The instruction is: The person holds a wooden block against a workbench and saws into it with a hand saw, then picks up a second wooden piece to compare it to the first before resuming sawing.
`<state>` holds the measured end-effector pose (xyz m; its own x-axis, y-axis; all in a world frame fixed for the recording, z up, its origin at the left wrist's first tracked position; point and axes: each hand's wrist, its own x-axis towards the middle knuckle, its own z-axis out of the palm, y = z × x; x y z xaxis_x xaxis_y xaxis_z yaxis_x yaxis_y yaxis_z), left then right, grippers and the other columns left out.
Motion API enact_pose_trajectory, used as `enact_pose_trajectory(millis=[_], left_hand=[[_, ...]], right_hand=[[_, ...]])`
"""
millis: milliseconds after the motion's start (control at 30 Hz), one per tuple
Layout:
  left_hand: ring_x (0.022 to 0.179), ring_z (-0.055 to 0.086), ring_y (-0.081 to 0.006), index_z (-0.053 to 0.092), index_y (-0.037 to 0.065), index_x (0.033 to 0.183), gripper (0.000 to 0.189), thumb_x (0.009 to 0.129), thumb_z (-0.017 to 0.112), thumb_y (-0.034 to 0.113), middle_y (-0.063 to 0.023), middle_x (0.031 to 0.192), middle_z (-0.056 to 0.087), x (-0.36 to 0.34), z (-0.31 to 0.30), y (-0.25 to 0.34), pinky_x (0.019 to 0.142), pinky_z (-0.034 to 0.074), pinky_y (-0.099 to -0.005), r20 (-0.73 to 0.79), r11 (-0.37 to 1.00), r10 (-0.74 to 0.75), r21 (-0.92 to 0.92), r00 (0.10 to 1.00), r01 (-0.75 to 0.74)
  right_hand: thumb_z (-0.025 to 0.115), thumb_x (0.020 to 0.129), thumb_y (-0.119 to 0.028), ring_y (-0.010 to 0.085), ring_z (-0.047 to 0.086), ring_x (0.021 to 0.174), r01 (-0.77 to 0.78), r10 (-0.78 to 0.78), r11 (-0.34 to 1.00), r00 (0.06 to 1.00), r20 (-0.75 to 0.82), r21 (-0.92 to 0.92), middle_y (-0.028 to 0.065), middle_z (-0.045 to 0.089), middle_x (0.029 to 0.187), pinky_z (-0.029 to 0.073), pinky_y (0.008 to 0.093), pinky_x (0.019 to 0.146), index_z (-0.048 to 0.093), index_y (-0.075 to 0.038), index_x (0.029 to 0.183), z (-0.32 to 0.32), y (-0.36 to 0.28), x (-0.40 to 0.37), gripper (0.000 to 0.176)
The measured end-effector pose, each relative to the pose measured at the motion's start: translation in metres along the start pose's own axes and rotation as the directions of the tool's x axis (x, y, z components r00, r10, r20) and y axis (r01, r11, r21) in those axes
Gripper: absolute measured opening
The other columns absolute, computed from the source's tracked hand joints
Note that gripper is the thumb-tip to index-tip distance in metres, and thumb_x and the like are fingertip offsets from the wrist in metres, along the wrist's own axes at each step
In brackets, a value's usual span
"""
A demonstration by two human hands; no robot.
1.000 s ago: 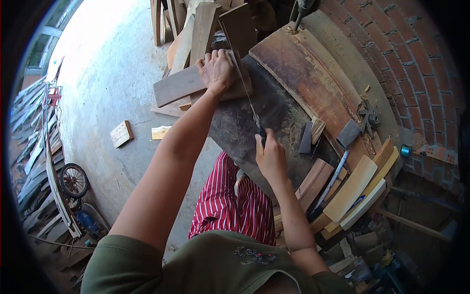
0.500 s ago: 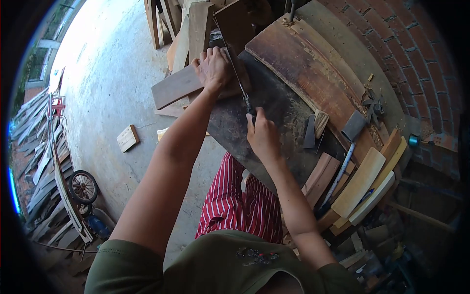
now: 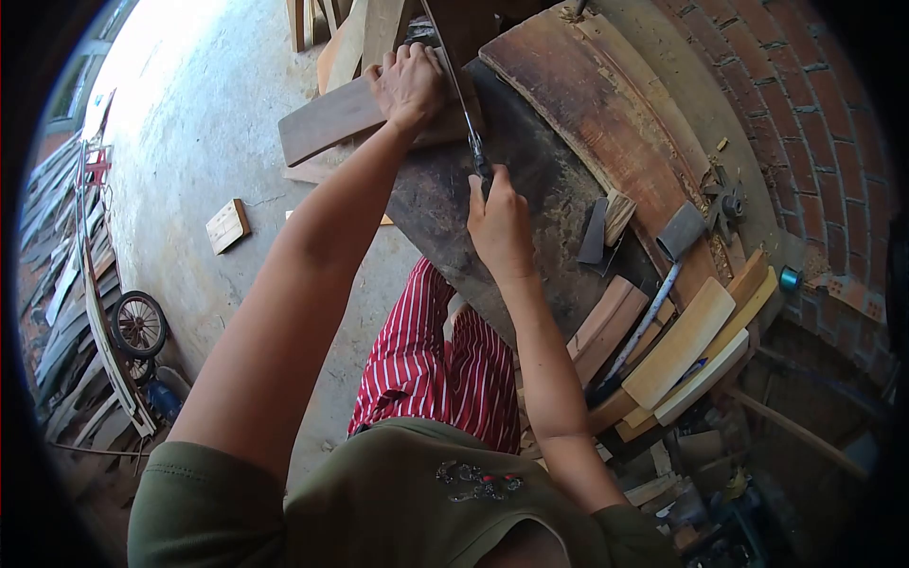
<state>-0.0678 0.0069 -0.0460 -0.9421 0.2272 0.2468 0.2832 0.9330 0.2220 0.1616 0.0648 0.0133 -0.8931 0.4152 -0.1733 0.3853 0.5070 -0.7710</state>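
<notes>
My left hand [image 3: 409,90] presses down on a flat wooden board [image 3: 331,118], its fingers curled over the top near the far end. The board lies across a dark worktable [image 3: 436,199] and juts past its left edge. My right hand [image 3: 500,227] is closed around the dark handle of a handsaw [image 3: 464,102]. The thin blade points away from me, passing just right of my left hand along the board. Where the teeth meet the wood is too small to make out.
A thick curved plank [image 3: 587,114] lies right of the saw. Nearer are a small dark block [image 3: 593,232], a hammer-like tool [image 3: 682,231] with a pale handle, and several cut wood pieces [image 3: 680,346]. A wood offcut [image 3: 227,225] rests on the floor at left.
The camera view has tilted, so most things sit higher in the picture. My left hand stays on the board and my right hand keeps hold of the handsaw.
</notes>
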Motion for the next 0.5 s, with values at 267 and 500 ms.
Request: enact_pose_trajectory(millis=[267, 500], left_hand=[[0.111, 0.060, -0.0254, 0.068, 0.011, 0.105, 0.036, 0.101, 0.040, 0.033, -0.0079, 0.111, 0.068, -0.001, -0.001, 0.001, 0.102, 0.033, -0.0506, -0.010, 1.000, 0.010, -0.017, 1.000, -0.010], [0.113, 0.060, -0.0249, 0.068, 0.010, 0.105, 0.037, 0.101, 0.039, 0.034, -0.0084, 0.114, 0.069, -0.002, 0.001, -0.001, 0.102, 0.034, -0.0500, 0.024, 1.000, -0.004, -0.013, 1.000, 0.004]], right_hand=[[0.055, 0.101, -0.018, 0.0446, 0.069, 0.080, -0.102, 0.103, 0.995, 0.995, 0.017, -0.017, 0.0264, 0.068, 0.083, 0.053, 0.0484, 0.064, 0.055, 0.002, 0.114, -0.037, 0.016, -0.115, 0.024], [0.054, 0.101, -0.019, 0.0453, 0.068, 0.079, -0.004, 0.004, 1.000, 1.000, 0.006, 0.006, 0.0268, 0.067, 0.081, 0.053, 0.0510, 0.062, 0.054, 0.001, 0.109, -0.005, 0.010, -0.024, 0.022]])
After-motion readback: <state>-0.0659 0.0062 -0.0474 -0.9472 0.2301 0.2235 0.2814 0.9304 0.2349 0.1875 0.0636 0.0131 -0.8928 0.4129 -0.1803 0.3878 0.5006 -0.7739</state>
